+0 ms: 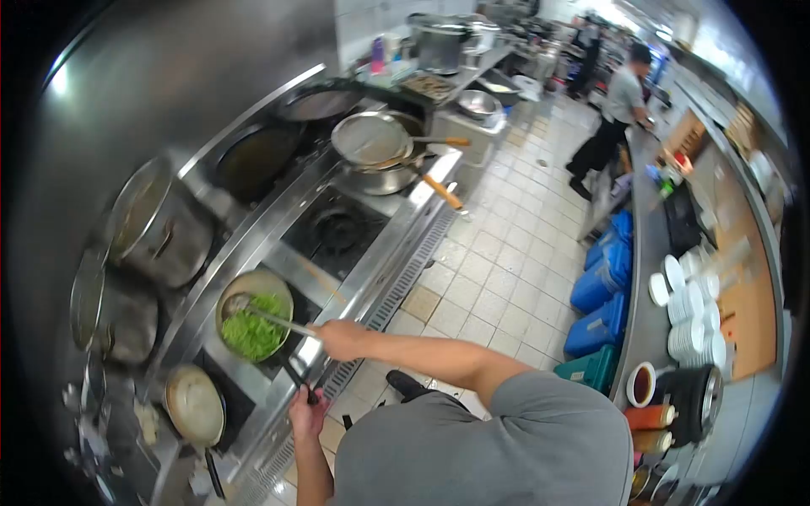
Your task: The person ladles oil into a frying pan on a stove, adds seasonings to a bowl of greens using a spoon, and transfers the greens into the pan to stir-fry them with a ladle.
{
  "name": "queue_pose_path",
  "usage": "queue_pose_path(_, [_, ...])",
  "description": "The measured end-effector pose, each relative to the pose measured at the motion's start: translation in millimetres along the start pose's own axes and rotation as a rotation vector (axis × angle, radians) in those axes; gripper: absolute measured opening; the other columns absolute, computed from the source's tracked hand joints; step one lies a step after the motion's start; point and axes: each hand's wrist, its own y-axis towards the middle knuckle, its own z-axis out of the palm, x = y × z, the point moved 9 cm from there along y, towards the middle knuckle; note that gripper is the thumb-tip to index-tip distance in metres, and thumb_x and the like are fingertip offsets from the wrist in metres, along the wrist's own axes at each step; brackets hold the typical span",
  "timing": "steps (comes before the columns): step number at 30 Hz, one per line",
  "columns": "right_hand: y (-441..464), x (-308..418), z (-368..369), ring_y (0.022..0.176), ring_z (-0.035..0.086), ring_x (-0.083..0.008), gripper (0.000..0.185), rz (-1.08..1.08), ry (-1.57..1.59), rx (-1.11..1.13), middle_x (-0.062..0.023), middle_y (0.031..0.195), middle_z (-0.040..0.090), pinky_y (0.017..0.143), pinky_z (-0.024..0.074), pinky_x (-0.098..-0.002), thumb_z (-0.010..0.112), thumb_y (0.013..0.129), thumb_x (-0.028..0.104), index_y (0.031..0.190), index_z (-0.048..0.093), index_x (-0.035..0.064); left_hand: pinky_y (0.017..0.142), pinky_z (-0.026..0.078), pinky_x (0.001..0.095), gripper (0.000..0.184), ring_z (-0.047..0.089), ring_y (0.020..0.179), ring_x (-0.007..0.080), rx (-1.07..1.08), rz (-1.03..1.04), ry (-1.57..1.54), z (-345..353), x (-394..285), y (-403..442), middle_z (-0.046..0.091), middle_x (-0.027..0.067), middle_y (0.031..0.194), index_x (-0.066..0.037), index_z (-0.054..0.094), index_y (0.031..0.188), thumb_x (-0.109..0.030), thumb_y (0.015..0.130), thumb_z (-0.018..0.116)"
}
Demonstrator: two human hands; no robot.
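A pan (226,297) holding chopped green leaves (253,335) sits on the stove. My left hand (309,412) is closed round the end of the pan's black handle (295,377). Above and to the right, my right hand (342,340) grips the end of a long metal ladle (291,325). The ladle's bowl (237,304) rests inside the pan, at the upper left edge of the greens. Nearer the bottom left, a second pan (194,406) stands on the stove with nothing held to it.
Tall pots (164,240) stand behind the pans. A strainer (371,139) lies over a pot, its wooden handle (443,192) jutting over the stove edge. Blue bins (596,325) and stacked white plates (688,329) are on the right. A person (620,105) stands farther down the aisle.
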Motion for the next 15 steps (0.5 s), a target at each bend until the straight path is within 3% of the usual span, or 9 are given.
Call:
queue_pose_path(3, [-28.7, 2.6, -4.1, 0.088, 0.070, -0.0388, 0.065, -0.117, -0.284, 0.027, -0.0200, 0.095, 0.070, 0.073, 0.0562, -0.0507, 0.057, 0.083, 0.007, 0.147, 0.048, 0.0132, 0.069, 0.056, 0.0411, 0.035, 0.065, 0.074, 0.0214, 0.008, 0.012, 0.036, 3.7, -6.0, -9.6, 0.068, 0.0120, 0.092, -0.007, 0.055, 0.127, -0.032, 0.103, 0.056])
queue_pose_path(4, [-36.8, -4.1, 1.4, 0.084, 0.070, -0.0367, 0.060, -0.202, -0.260, -0.124, -0.0193, 0.093, 0.070, 0.071, 0.0565, -0.0508, 0.054, 0.086, 0.007, 0.145, 0.048, 0.0076, 0.071, 0.058, 0.0401, 0.034, 0.067, 0.079, 0.0213, -0.001, 0.021, -0.009, -0.2, -2.6, -5.8, 0.068, 0.0108, 0.097, -0.008, 0.056, 0.126, -0.031, 0.102, 0.057])
queue_pose_path(5, [-45.0, -13.0, 14.5, 0.082, 0.070, -0.0366, 0.060, -0.221, -0.329, -0.085, -0.0190, 0.095, 0.069, 0.071, 0.0565, -0.0500, 0.051, 0.087, 0.007, 0.146, 0.044, 0.0026, 0.071, 0.058, 0.0385, 0.034, 0.067, 0.082, 0.0217, -0.035, 0.026, 0.039, 1.9, -6.2, -12.1, 0.069, 0.0121, 0.103, -0.008, 0.056, 0.127, -0.031, 0.102, 0.058])
queue_pose_path(7, [-59.3, -34.5, 39.8, 0.084, 0.069, -0.0383, 0.068, -0.107, -0.352, -0.019, -0.0212, 0.102, 0.068, 0.071, 0.0559, -0.0499, 0.053, 0.087, 0.011, 0.153, 0.035, 0.0079, 0.067, 0.058, 0.0359, 0.034, 0.066, 0.071, 0.0223, -0.062, 0.003, 0.067, 1.7, -7.1, -15.8, 0.070, 0.0172, 0.106, -0.008, 0.056, 0.127, -0.032, 0.103, 0.056])
queue_pose_path(9, [-56.5, -53.2, 68.9, 0.085, 0.070, -0.0381, 0.063, -0.065, -0.440, 0.061, -0.0205, 0.102, 0.068, 0.072, 0.0564, -0.0500, 0.050, 0.089, 0.009, 0.150, 0.037, 0.0026, 0.072, 0.057, 0.0403, 0.032, 0.065, 0.068, 0.0229, -0.032, -0.023, 0.004, 6.1, -8.5, -16.0, 0.071, 0.0161, 0.104, -0.007, 0.054, 0.126, -0.031, 0.104, 0.054])
queue_pose_path(12, [-29.5, -61.9, 72.0, 0.088, 0.069, -0.0393, 0.062, -0.020, -0.397, 0.014, -0.0221, 0.103, 0.068, 0.076, 0.0561, -0.0495, 0.054, 0.089, 0.011, 0.149, 0.039, 0.0040, 0.073, 0.058, 0.0395, 0.033, 0.066, 0.068, 0.0225, -0.102, -0.011, 0.015, 3.6, -9.7, -18.1, 0.071, 0.0147, 0.105, -0.006, 0.054, 0.126, -0.031, 0.104, 0.054])
queue_pose_path(15, [-22.2, -32.3, 32.9, 0.089, 0.068, -0.0415, 0.062, -0.164, -0.206, -0.075, -0.0240, 0.108, 0.067, 0.080, 0.0554, -0.0487, 0.059, 0.088, 0.013, 0.148, 0.042, 0.0052, 0.075, 0.059, 0.0377, 0.033, 0.068, 0.072, 0.0218, -0.097, -0.001, 0.035, 2.7, -7.7, -20.7, 0.071, 0.0130, 0.107, -0.006, 0.053, 0.127, -0.030, 0.104, 0.054])
